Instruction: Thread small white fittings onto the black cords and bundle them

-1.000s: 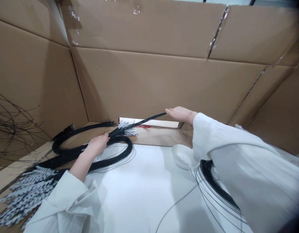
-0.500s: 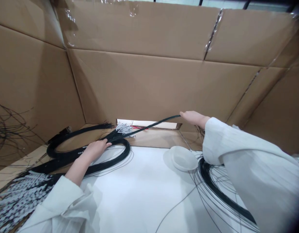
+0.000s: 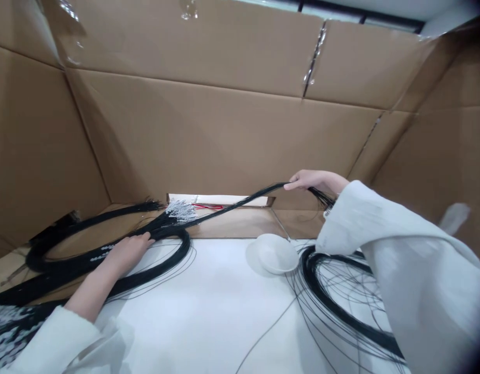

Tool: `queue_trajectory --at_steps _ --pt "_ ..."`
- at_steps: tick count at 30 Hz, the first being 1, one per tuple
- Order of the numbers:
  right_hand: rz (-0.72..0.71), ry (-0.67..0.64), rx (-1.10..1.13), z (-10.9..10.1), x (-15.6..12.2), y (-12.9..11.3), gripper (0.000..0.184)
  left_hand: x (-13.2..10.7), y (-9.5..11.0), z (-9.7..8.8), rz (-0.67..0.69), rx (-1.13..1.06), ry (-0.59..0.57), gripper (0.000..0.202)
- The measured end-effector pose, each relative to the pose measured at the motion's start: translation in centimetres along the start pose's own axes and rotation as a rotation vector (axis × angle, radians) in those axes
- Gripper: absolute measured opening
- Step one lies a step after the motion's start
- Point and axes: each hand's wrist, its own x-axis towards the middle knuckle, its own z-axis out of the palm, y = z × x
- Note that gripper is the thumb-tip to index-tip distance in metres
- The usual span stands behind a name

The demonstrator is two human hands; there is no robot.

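My right hand [image 3: 312, 180] pinches a thin bundle of black wires [image 3: 245, 200] in the air near the back wall, with their loose ends hanging behind the hand. The bundle slants down left to a thicker mass of black wires with white tips [image 3: 181, 210]. My left hand [image 3: 131, 251] is closed over those wires at the left, its fingertips partly hidden. Beside it, a looped coil of black wires [image 3: 176, 254] curves onto the white surface. Farther left lies another curved black bundle [image 3: 87, 222].
Cardboard walls [image 3: 208, 135] enclose the work surface [image 3: 201, 311], with a slot low in the back. A translucent white bowl [image 3: 277, 254] stands right of centre. Beside it lies a large coil of black wires [image 3: 329, 301] with stray loops. White-tipped wires [image 3: 8, 332] fill the lower left.
The view has swung right. My right hand has drawn the thin bundle further right, so wire ends now show behind it. My left hand stays on the wires at the left.
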Motion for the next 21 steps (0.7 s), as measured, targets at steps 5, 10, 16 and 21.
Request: queue_trajectory --at_steps 5,10,16,21 --pt "0.034 -0.033 0.112 -0.3 -1.7 1.6 0.049 0.2 -0.3 0.6 0.029 0.017 0.007 0.035" --pt "0.230 0.077 -0.024 -0.1 -1.1 3.8 0.043 0.1 -0.3 0.8 0.052 0.043 0.012 0.034" --pt "0.231 0.205 -0.027 1.7 -0.1 4.7 0.035 0.1 -0.5 1.0 0.058 0.075 0.026 0.034" --pt "0.240 0.189 0.021 3.0 -0.4 5.8 0.034 0.0 -0.6 1.0 0.052 0.078 0.027 0.035"
